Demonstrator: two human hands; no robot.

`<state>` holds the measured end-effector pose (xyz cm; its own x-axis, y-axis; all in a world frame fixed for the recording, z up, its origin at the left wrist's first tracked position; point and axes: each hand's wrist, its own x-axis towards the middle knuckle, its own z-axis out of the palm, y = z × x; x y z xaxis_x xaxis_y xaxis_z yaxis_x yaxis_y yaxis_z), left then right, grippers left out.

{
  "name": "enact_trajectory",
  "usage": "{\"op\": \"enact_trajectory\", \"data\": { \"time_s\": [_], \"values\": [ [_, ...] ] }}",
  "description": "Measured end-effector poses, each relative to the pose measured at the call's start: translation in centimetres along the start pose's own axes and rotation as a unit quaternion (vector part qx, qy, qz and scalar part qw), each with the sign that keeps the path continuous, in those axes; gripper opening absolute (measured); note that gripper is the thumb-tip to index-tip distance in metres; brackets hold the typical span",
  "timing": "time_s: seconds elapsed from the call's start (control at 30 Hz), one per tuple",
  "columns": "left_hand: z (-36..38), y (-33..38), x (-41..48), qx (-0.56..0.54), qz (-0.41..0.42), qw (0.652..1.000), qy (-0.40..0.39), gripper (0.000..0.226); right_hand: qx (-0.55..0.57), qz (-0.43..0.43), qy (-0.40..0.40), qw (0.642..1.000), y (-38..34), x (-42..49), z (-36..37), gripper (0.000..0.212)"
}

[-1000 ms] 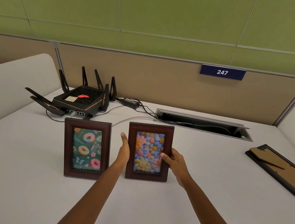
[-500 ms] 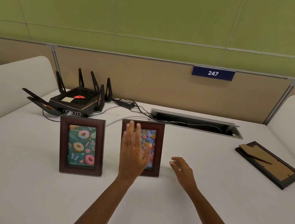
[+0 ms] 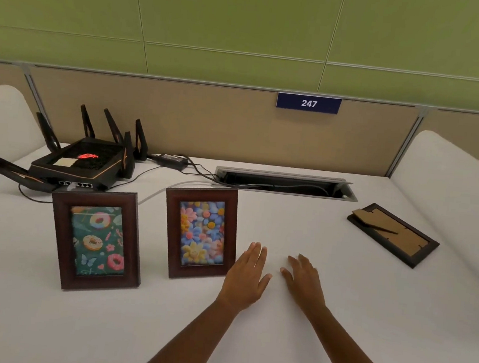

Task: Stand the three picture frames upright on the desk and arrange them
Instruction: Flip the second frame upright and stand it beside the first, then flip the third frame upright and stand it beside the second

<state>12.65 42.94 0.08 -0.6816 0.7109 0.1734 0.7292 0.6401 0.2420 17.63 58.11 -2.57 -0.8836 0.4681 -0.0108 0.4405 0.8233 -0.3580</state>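
Observation:
Two dark wooden picture frames stand upright on the white desk (image 3: 247,341). The doughnut frame (image 3: 96,239) is at the left and the flower frame (image 3: 200,231) stands just right of it. A third frame (image 3: 393,234) lies face down at the right, cardboard back and stand showing. My left hand (image 3: 245,279) hovers open, palm down, just right of the flower frame, not touching it. Beside it, my right hand (image 3: 304,282) is also open and holds nothing.
A black router (image 3: 80,161) with several antennas sits at the back left, its cables running to a power brick (image 3: 172,159) and an open cable tray (image 3: 286,184) in the desk. A beige partition with a "247" sign (image 3: 309,103) closes the back; white dividers flank both sides.
Both hands let go of the flower frame, which now stands on its own. My left hand crossed in front of it and both hands have moved right of it.

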Motion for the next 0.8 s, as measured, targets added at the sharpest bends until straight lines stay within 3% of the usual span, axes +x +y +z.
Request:
{"op": "enact_trajectory", "data": {
  "time_s": [0.1, 0.23, 0.8],
  "values": [
    [1.3, -0.5, 0.9, -0.015, -0.012, 0.996, -0.085, 0.063, -0.013, 0.021, -0.007, 1.000, 0.5, -0.5, -0.1, 0.049],
    [2.3, -0.3, 1.5, -0.012, -0.014, 0.991, -0.129, 0.063, -0.026, 0.052, -0.006, 0.998, 1.0, -1.0, -0.4, 0.050],
    [4.7, 7.4, 4.0, -0.017, -0.032, 0.986, -0.161, 0.065, 0.007, 0.079, 0.019, 0.997, 8.7, -2.3, -3.0, 0.050]
  ]
}}
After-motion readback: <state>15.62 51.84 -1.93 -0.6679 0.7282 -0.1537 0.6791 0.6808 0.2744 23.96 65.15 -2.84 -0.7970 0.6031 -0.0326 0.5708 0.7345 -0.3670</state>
